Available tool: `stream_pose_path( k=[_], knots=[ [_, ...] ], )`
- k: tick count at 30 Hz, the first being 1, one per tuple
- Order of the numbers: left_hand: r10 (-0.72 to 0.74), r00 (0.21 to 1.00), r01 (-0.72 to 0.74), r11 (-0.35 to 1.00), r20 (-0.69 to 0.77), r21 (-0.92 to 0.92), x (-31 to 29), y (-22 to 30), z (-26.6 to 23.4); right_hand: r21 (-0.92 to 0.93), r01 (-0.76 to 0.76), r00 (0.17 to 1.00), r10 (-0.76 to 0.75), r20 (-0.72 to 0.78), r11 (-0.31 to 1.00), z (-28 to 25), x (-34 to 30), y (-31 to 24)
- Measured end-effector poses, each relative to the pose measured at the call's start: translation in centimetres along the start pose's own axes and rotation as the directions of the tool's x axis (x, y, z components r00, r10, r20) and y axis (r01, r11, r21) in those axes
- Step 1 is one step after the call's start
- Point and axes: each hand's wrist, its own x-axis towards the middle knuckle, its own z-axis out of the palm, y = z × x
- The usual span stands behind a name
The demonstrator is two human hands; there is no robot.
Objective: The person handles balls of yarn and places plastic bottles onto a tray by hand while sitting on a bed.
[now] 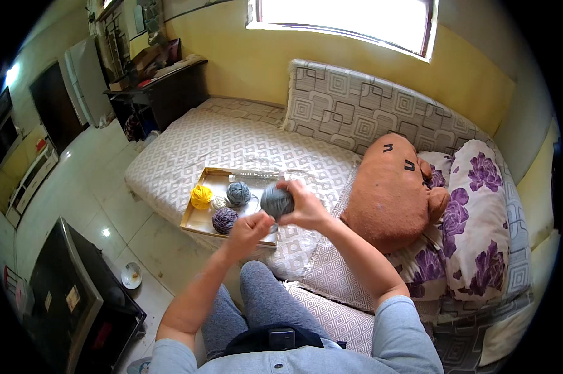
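Note:
My right hand (304, 206) is wrapped round a grey ball of yarn (277, 200), holding it above the right side of a shallow box (196, 224). Close by on the left, my left hand (251, 230) is closed near the ball's lower edge; what its fingers pinch, if anything, is too small and blurred to make out. In the box lie a yellow ball of yarn (201, 197), a small white ball (219, 202), a blue-grey ball of yarn (238, 193) and a purple-grey ball of yarn (224, 220). A clear plastic bottle (254, 177) lies along the box's far side.
The box rests on a patterned sofa seat (169, 153). At right sit a large brown plush toy (387, 193) and a purple-flowered pillow (478, 212). A black cabinet-like item (69, 299) and a bowl (131, 275) are on the floor at left; a dark desk (169, 93) stands behind.

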Motion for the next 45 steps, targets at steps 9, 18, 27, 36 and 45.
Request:
stream_pose_path(
  k=[9, 18, 27, 36, 45],
  knots=[
    [-0.097, 0.989, 0.095, 0.995, -0.108, -0.020, -0.1, -5.5, -1.4, 0.876, -0.056, 0.996, 0.094, 0.013, 0.480, -0.3, -0.5, -2.2],
    [0.038, 0.997, -0.046, 0.991, -0.061, -0.127, 0.7, -0.2, -2.3, 0.226, -0.111, 0.935, 0.025, 0.353, 0.968, 1.6, -2.2, 0.4],
    [-0.094, 0.996, 0.094, 0.995, -0.001, 0.045, -0.7, -3.7, -0.3, 0.364, 0.111, 0.980, -0.042, -0.193, 0.925, -0.3, 1.3, -1.1],
    [0.034, 0.970, -0.060, 0.993, -0.241, -0.100, 1.4, -4.3, -3.9, 0.778, -0.271, 0.926, -0.068, 0.372, 0.567, 1.1, -1.8, -1.3],
    [-0.079, 0.997, 0.072, 0.979, 0.026, 0.192, -1.1, -0.7, -0.4, 0.018, -0.022, 1.000, 0.022, 0.014, 1.000, 0.9, -0.3, 1.0]
  ],
)
